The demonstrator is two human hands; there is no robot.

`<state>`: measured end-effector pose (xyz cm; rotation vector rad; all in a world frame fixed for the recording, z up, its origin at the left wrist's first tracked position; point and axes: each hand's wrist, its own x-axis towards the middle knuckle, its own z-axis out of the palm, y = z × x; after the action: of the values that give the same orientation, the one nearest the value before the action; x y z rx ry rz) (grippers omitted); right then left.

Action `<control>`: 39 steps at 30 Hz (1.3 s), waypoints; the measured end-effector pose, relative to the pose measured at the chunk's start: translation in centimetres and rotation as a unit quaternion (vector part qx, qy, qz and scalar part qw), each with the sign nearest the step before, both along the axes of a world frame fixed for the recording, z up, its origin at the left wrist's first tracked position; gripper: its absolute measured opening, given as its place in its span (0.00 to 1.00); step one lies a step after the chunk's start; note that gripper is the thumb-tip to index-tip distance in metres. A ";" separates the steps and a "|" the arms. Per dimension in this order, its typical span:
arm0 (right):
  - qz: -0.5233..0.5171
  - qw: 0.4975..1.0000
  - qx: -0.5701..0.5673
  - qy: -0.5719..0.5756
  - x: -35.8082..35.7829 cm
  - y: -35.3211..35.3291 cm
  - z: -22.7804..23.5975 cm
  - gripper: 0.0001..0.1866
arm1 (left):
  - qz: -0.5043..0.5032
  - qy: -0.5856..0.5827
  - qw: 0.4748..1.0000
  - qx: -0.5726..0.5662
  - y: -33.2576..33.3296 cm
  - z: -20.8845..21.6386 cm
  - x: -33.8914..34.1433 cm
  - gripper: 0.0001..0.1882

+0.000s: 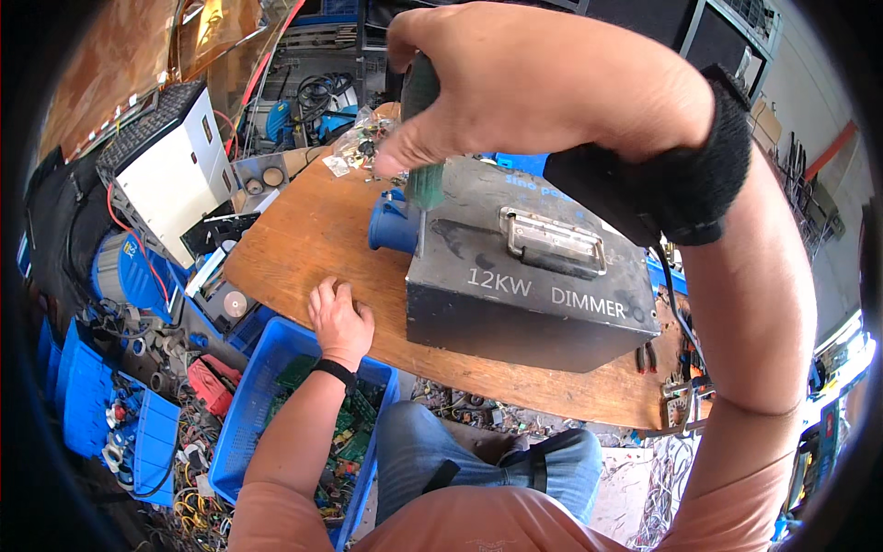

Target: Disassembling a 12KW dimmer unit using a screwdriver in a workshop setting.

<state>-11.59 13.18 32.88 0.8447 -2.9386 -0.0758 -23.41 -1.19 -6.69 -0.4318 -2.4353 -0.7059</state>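
Observation:
A black metal box (pixel 515 331) with a silver carry handle (pixel 556 243) on top and white lettering stands on the wooden table (pixel 303 221). From its left side sticks a blue round socket (pixel 394 224). My right hand (pixel 552 78) is raised over the box, closed around a green-handled screwdriver (pixel 425 189). The screwdriver points down, its shaft at the box's top left edge; the tip's exact contact is too small to tell. Left of the box my left hand (pixel 342 322) lies on the table's front edge, fingers loosely stretched and holding nothing.
Below my left forearm stands a blue crate (pixel 225 451) of green circuit boards. Red-handled pliers (pixel 647 357) lie right of the box. A clear bag (pixel 354 147) of small parts sits behind it. Blue bins (pixel 152 451) and loose scrap cover the floor at left.

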 end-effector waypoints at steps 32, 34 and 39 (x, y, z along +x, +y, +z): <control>0.008 0.990 0.120 -0.077 -2.1 0.0 0.9 0.11 | -0.009 0.008 1.000 -0.004 0.3 -0.2 -0.1 0.14; 0.074 0.979 0.189 -0.036 -4.4 0.8 0.0 0.11 | 0.005 0.003 1.000 -0.014 -1.0 -0.7 -0.2 0.14; -0.046 0.992 0.037 -0.107 -1.0 -1.0 1.3 0.11 | -0.015 0.001 1.000 -0.006 0.5 -0.3 -0.2 0.15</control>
<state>-12.59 12.22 34.18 0.7705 -3.1946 -0.1081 -23.63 -0.72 -6.96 -0.4742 -2.4367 -0.7040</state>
